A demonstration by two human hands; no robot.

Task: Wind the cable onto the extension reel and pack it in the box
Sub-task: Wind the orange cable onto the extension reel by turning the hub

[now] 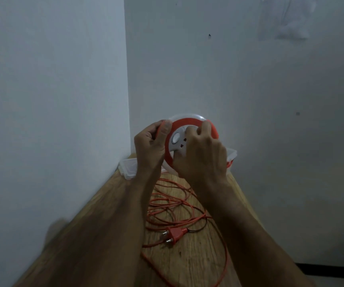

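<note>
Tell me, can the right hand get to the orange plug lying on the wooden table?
Probably not yet: the right hand grips the orange-and-white reel. Nothing covers the orange plug.

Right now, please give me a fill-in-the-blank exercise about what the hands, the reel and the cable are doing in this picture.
1. The orange and white reel is held up by ____ hands, the left hand at its rim and the right hand over its face.
2. Most of the orange cable lies in loose loops on the ____ table.
3. The plug rests on the table with ____ metal pins.

Missing words: both; wooden; two
</note>
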